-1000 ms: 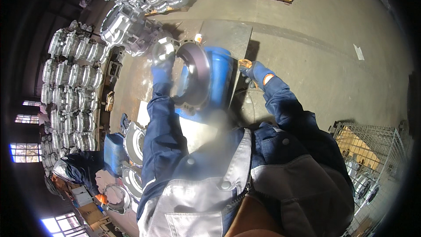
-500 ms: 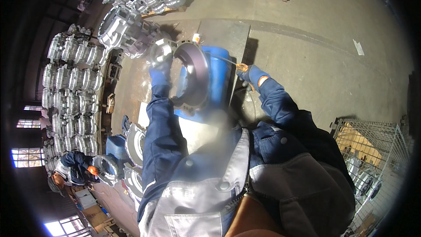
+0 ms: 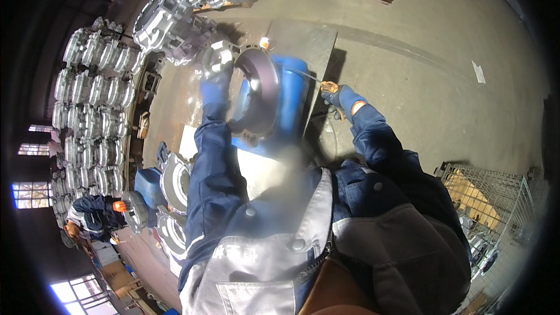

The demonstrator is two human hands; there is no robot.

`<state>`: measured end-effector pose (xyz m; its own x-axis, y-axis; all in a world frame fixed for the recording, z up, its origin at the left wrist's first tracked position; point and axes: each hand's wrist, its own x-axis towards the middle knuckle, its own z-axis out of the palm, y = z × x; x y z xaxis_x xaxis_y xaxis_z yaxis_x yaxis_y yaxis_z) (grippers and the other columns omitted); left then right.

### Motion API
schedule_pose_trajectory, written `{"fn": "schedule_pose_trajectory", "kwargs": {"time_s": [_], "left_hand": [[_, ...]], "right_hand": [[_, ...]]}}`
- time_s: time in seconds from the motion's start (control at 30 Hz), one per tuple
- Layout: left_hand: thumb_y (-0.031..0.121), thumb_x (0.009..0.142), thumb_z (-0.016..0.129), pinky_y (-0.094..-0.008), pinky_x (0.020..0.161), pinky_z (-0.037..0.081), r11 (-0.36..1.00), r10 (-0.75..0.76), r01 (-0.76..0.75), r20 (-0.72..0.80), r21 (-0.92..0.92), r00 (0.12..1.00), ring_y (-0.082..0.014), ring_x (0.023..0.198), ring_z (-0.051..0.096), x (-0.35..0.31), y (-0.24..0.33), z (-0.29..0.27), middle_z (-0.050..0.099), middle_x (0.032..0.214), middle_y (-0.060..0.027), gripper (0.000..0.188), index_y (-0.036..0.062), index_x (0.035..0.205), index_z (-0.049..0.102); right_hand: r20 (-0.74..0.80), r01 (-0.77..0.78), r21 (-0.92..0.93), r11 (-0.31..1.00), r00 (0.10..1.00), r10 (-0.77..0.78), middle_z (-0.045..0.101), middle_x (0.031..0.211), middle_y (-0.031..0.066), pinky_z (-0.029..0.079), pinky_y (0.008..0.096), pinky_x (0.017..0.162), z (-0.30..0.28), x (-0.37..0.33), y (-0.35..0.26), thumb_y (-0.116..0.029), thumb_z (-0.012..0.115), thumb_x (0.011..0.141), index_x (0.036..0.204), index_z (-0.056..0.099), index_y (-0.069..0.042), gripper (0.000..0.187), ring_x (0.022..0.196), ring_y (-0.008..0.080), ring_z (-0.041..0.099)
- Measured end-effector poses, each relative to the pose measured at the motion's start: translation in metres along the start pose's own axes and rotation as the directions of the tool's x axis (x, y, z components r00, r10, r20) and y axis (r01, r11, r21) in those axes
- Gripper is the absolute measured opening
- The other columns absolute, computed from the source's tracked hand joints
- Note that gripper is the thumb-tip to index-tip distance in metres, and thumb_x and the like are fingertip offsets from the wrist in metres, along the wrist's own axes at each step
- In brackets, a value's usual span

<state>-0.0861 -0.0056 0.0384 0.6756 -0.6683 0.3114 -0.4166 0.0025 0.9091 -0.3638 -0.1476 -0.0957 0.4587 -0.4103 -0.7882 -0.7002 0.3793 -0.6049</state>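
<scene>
A round metal housing with a dark, smooth inner wall stands tilted on a blue plastic drum. My left hand, in a blue glove, grips the housing's silvery far-left flange; its fingertips are partly hidden. My right hand, also gloved, is closed round the orange handle of an air blow gun. The gun's long thin nozzle points left toward the housing, and a hose hangs below the hand. Part of the housing's lower edge is hazy in the picture.
Stacked castings line the left, with more piles at the back. Another large housing stands beyond my left hand. Ring-shaped castings lie near my left arm. A co-worker handles a casting at lower left. A wire cage stands right.
The view has shifted slightly. Both hands keep their grips, and the nozzle still points at the housing. At lower left, the co-worker's casting has turned.
</scene>
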Motion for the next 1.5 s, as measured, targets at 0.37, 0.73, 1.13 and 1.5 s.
{"fn": "schedule_pose_trajectory", "kwargs": {"time_s": [0.37,0.73,1.13,1.5], "left_hand": [[0.01,0.083,0.07,-0.0233,0.062,0.043,0.98,-0.185,0.183,-0.025,-0.074,0.982,-0.0072,0.07,0.052,-0.007,0.013,-0.002,0.06,0.086,-0.0014,0.059,0.0069,0.136,0.043],[0.007,0.082,0.07,-0.0264,0.074,0.048,0.996,-0.029,0.025,-0.039,-0.089,0.999,-0.0136,0.087,0.058,-0.005,-0.006,-0.002,0.063,0.099,-0.0077,0.059,0.0087,0.135,0.043],[0.006,0.079,0.073,-0.0285,0.08,0.05,0.991,-0.137,0.134,-0.174,-0.026,0.975,-0.018,0.097,0.06,0.0,-0.029,-0.026,0.062,0.111,-0.0129,0.067,0.0078,0.137,0.041],[0.003,0.084,0.067,-0.0257,0.081,0.051,0.804,-0.227,-0.017,-0.334,-0.594,0.915,-0.0176,0.096,0.06,-0.036,-0.071,-0.105,0.057,0.111,-0.0147,0.073,0.0078,0.144,0.025]], "right_hand": [[0.066,0.235,-0.205,0.95,0.972,-0.226,0.046,0.143,0.0038,0.036,0.0301,0.106,0.0,-0.01,-0.006,-0.05,0.044,0.093,0.143,0.039,-0.02,0.059,0.128,0.0222,0.046],[-0.089,0.095,-0.193,0.976,0.99,-0.114,0.055,0.058,0.0055,0.037,0.035,0.036,0.007,-0.007,0.046,-0.039,0.063,0.089,0.086,0.062,-0.009,0.03,0.038,0.0167,0.046],[0.31,0.353,-0.147,0.924,0.904,-0.296,0.061,0.072,0.0013,0.043,0.0247,0.046,-0.013,-0.133,0.048,-0.032,0.067,0.086,0.1,0.065,-0.007,0.029,0.052,0.0108,0.053],[0.104,0.514,-0.355,0.781,0.852,-0.513,0.063,0.072,0.0069,0.049,0.0288,0.042,0.053,-0.077,-0.094,-0.032,0.064,0.089,0.113,0.06,-0.005,0.037,0.05,0.0151,0.059]]}}
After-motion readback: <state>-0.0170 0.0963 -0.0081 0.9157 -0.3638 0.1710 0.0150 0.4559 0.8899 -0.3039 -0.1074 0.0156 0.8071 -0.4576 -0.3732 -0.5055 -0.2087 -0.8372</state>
